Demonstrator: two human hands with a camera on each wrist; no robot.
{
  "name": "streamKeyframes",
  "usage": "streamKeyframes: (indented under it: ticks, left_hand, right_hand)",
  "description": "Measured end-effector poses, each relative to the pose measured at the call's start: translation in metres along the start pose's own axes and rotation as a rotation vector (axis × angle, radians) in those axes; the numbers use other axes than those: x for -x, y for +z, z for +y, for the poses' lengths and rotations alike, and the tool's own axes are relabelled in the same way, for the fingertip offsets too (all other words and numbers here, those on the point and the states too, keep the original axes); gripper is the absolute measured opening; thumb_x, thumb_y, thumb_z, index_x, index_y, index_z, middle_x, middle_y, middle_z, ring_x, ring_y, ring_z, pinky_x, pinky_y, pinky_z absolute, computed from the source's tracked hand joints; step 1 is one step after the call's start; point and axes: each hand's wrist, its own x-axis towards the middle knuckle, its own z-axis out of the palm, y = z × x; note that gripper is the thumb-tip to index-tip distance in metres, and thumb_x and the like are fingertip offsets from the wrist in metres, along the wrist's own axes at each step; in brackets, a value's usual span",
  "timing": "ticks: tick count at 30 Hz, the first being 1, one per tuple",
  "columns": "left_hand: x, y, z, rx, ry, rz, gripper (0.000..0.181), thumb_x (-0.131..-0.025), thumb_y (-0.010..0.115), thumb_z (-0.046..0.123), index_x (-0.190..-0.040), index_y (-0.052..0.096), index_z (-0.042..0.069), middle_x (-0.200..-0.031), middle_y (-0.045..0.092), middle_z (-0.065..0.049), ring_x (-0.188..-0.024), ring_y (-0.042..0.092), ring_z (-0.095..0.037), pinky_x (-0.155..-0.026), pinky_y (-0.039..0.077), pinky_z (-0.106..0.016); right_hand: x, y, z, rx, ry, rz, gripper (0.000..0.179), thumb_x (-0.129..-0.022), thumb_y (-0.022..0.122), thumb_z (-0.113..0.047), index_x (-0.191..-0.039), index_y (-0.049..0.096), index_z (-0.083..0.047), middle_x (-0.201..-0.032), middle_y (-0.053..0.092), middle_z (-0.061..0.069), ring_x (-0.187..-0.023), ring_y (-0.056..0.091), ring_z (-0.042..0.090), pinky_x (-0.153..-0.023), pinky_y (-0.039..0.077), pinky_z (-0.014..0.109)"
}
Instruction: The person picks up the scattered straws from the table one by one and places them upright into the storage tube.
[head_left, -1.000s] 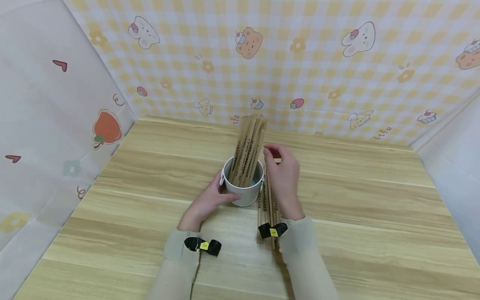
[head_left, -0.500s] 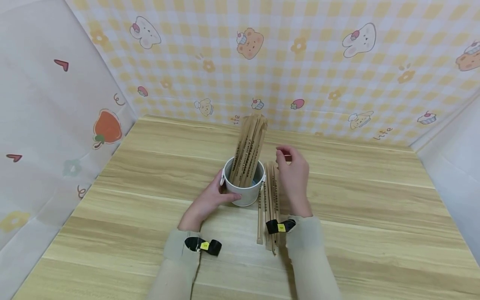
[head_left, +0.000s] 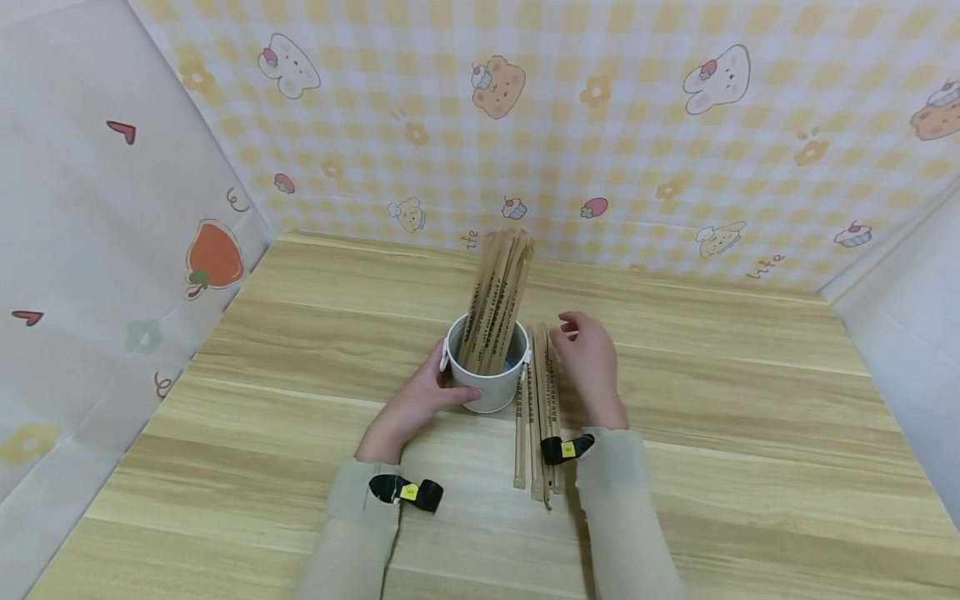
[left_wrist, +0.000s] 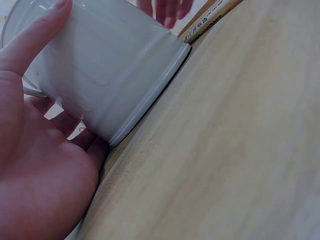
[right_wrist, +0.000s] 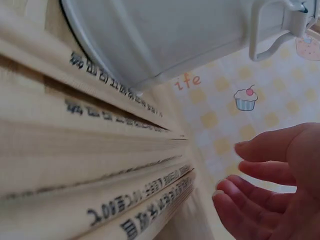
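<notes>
A small white metal bucket (head_left: 491, 392) stands on the table in the head view, with a bundle of brown paper-wrapped straws (head_left: 495, 300) leaning upright in it. My left hand (head_left: 420, 402) grips the bucket from the left, thumb (left_wrist: 37, 37) across its front and the other fingers round behind. Several more wrapped straws (head_left: 537, 417) lie side by side on the table, right of the bucket. Beside their far ends is my right hand (head_left: 590, 360), its fingers loosely bent and holding nothing. In the right wrist view, a gap shows between thumb and fingers (right_wrist: 265, 192).
The wood-grain table (head_left: 750, 433) reaches out to both sides. A yellow checked cloth (head_left: 637, 150) with cartoon prints hangs at the back, and a white printed cloth (head_left: 90, 208) hangs at the left. The bucket has a small side handle (right_wrist: 272, 47).
My right hand has drawn away from the bucket to the right, then lowered slightly toward the lying straws, baring more of them. My left hand and the bucket have stayed put.
</notes>
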Motion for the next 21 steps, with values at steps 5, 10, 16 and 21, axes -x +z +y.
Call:
streamKeyframes:
  ticks: [5,10,16,21]
  left_hand:
    - [-0.005,-0.004,-0.016,-0.003,0.017,0.000,0.089,-0.072,0.073,0.013,-0.140,0.019,0.032,-0.141,0.026,0.000,-0.127,0.027,-0.021,-0.104,0.022,-0.039]
    - [-0.007,-0.006,-0.022,-0.017,0.021,0.007,0.089,-0.071,0.075,0.017,-0.138,0.020,0.035,-0.140,0.027,0.002,-0.127,0.027,-0.019,-0.104,0.022,-0.039]
    - [-0.007,-0.006,-0.022,-0.019,0.014,0.011,0.089,-0.071,0.075,0.015,-0.139,0.020,0.034,-0.140,0.026,0.003,-0.127,0.027,-0.019,-0.104,0.022,-0.038]
    - [-0.007,-0.006,-0.022,-0.025,0.010,0.018,0.089,-0.071,0.075,0.015,-0.139,0.021,0.033,-0.140,0.027,0.002,-0.127,0.028,-0.020,-0.103,0.022,-0.038]
  right_hand:
    - [0.000,0.002,0.005,0.052,0.004,-0.076,0.040,-0.084,0.057,-0.020,-0.120,0.052,-0.005,-0.103,0.058,0.010,-0.089,0.055,0.025,-0.075,0.046,0.039]
    - [0.000,0.007,0.008,0.097,0.001,-0.109,0.042,-0.081,0.060,-0.017,-0.120,0.052,-0.005,-0.100,0.059,0.010,-0.089,0.054,0.026,-0.077,0.044,0.040]
    - [0.000,0.011,0.010,0.143,-0.017,-0.105,0.040,-0.079,0.061,-0.013,-0.118,0.054,-0.003,-0.088,0.058,0.007,-0.076,0.052,0.022,-0.068,0.043,0.036]
    - [0.001,0.012,0.010,0.160,-0.028,-0.098,0.038,-0.079,0.060,-0.011,-0.116,0.055,-0.002,-0.082,0.057,0.006,-0.070,0.050,0.021,-0.063,0.042,0.034]
